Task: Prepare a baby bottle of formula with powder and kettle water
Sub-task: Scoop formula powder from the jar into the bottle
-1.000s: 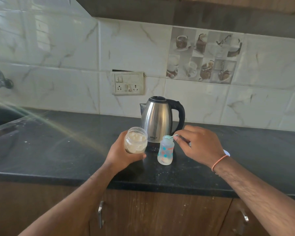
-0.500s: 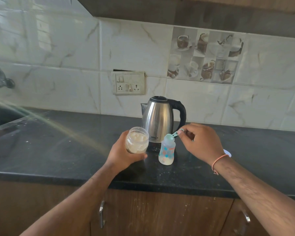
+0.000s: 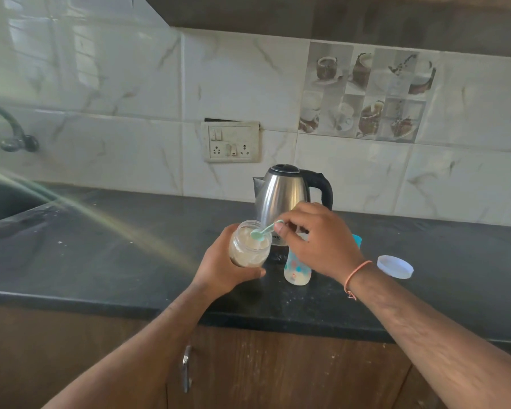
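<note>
Black stone formed the worktop [image 3: 106,261], and the task's things stood gathered near the middle of its length, between the front edge and the back edge. The left hand [image 3: 222,270] gripped a clear jar of powder [image 3: 250,245], fingers wrapped round its lower body, and held it raised above the worktop with its open mouth tilted toward the camera. Pale, clumped powder filled most of the jar. The right hand [image 3: 322,243] pinched the handle of a small pale green scoop [image 3: 264,230] between thumb and fingertips; the scoop's bowl sat in the jar's mouth, on or just over the powder, though I could not tell whether it carried any.

The baby bottle [image 3: 297,268] stood upright on the worktop just beside the jar, under the right hand, so its top was hidden. It was clear with red and blue dots, and a little white showed at its bottom. Behind both, nearer the back edge, stood a steel kettle [image 3: 283,193] with a black lid and handle, the handle turned to the right. A round white lid [image 3: 396,266] lay flat on the worktop to the right of the right wrist, well apart from the bottle. A bit of blue plastic [image 3: 357,240] showed just behind the right hand; what it was could not be made out.
</note>
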{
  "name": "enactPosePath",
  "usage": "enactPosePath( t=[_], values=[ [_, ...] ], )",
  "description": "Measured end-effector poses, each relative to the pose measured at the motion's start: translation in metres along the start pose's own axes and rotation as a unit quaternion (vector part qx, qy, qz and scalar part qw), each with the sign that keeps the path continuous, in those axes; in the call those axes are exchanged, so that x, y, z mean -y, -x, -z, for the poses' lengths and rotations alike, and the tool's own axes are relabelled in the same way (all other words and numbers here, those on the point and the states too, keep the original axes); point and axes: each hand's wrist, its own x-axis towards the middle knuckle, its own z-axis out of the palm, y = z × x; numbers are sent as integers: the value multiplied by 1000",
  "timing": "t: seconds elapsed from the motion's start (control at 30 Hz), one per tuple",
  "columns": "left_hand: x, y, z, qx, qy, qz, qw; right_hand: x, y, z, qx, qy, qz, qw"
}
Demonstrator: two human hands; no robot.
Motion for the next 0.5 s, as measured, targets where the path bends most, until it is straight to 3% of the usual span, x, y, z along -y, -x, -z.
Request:
enactPosePath(
  t=[0.17,0.5],
  values=[
    [0,1,1,4,2,-17,1000,9,-2,-10,65,82,55,993],
    [2,-1,0,10,-1,-29,1000,15,-8,-14,161,55,-14,985]
  ],
)
